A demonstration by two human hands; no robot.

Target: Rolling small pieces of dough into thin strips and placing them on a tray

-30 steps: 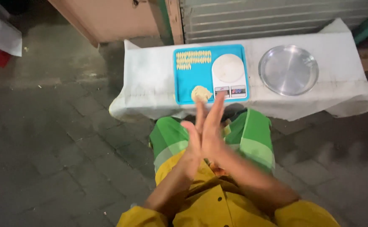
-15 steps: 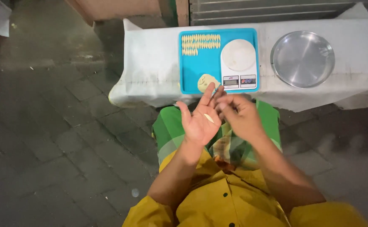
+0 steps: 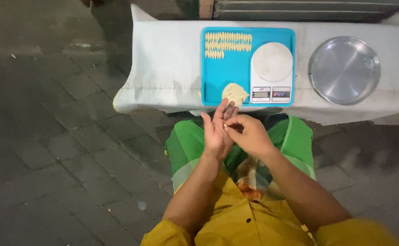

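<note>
The left hand (image 3: pixel 216 131) is held flat and wide, palm turned inward, fingers extended toward the table edge. The right hand (image 3: pixel 249 135) rests against that palm with its fingertips pinched narrow on a small pale piece of dough (image 3: pixel 227 125), which lies between the right fingertips and the left palm; the piece is too small to tell its shape. Both hands sit above the person's lap, over a green cloth (image 3: pixel 188 143), just short of the table. Directly ahead, a blue tray (image 3: pixel 217 77) lies on a white table cover (image 3: pixel 163 68). A lump of pale dough (image 3: pixel 234 93) sits at the near edge of the tray, just beyond the left fingertips and apart from them. Rows of small shaped dough pieces (image 3: pixel 227 43) are lined up along the far left part of the tray. A white kitchen scale (image 3: pixel 271 68) with a round platform occupies the right half of the tray. A round metal plate (image 3: pixel 344 69) stands on the cover to the right of the tray, well apart from both hands
</note>
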